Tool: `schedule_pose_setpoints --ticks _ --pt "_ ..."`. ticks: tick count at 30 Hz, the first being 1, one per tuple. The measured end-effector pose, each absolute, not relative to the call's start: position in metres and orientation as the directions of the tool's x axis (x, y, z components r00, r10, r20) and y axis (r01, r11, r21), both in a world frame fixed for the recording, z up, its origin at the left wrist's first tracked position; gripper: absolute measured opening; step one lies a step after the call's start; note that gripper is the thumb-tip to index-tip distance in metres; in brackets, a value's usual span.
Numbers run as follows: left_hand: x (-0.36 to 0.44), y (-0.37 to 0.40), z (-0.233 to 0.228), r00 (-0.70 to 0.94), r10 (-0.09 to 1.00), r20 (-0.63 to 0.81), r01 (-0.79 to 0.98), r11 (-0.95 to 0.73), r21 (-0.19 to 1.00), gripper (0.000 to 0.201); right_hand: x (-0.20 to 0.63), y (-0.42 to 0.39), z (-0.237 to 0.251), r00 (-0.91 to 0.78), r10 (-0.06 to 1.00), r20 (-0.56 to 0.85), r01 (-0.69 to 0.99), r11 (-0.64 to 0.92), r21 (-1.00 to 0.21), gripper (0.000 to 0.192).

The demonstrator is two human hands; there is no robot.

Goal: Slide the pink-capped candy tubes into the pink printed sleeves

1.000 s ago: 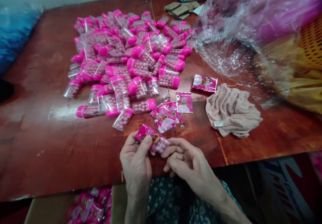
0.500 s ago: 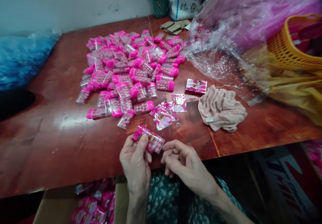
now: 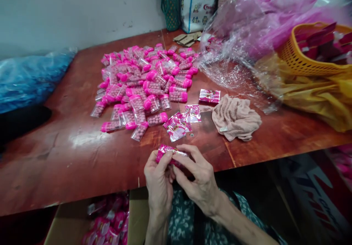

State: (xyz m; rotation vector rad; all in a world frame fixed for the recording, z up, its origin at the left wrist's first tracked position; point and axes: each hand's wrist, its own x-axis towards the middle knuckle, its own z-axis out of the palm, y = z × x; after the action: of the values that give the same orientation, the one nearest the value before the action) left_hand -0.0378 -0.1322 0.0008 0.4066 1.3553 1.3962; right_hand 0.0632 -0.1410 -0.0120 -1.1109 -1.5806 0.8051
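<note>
Between finger and thumb, my left hand grips a small candy container with a printed pink wrapper around it. My right hand has its fingers closed around the container's clear end, which they largely hide. Just beyond my hands lie loose printed pink wrappers on the red-brown table. Farther back is a big pile of clear containers with pink caps, filled with pink balls. To the right of the pile sits a stack of folded wrappers.
A crumpled beige cloth lies right of the wrappers. Behind it are clear plastic sheeting and a yellow basket. A blue bag is at left. Below the table edge stands a cardboard box with pink packages.
My right hand has moved from beside the container onto its clear end. The container sits slightly more to the right in view, still in my left hand. The camera view has shifted a little.
</note>
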Motion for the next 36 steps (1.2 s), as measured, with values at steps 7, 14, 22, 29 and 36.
schedule_pose_setpoints --ticks 7,14,22,29,36 --pt "-0.043 -0.130 0.002 -0.372 0.827 -0.422 -0.389 0.274 0.880 0.015 0.072 -0.139 -0.011 -0.008 0.965 0.264 0.127 0.263 -0.956 0.038" --pt "-0.046 -0.127 0.004 -0.482 0.790 -0.378 -0.470 0.131 0.873 0.016 0.067 -0.148 -0.002 0.134 0.975 0.176 0.143 0.157 -0.977 0.009" --pt "-0.032 -0.132 0.007 -0.359 0.786 -0.504 -0.682 0.149 0.716 0.016 0.054 -0.144 -0.014 0.147 0.927 0.345 0.259 0.300 -0.918 0.017" --pt "-0.027 -0.136 0.008 -0.304 0.836 -0.456 -0.628 0.184 0.756 0.011 0.067 -0.139 -0.016 0.049 0.838 0.544 0.519 0.444 -0.730 0.022" --pt "-0.040 -0.135 0.005 -0.287 0.891 -0.351 -0.369 0.236 0.899 0.015 0.067 -0.134 -0.017 -0.104 0.878 0.467 0.562 0.439 -0.701 0.017"
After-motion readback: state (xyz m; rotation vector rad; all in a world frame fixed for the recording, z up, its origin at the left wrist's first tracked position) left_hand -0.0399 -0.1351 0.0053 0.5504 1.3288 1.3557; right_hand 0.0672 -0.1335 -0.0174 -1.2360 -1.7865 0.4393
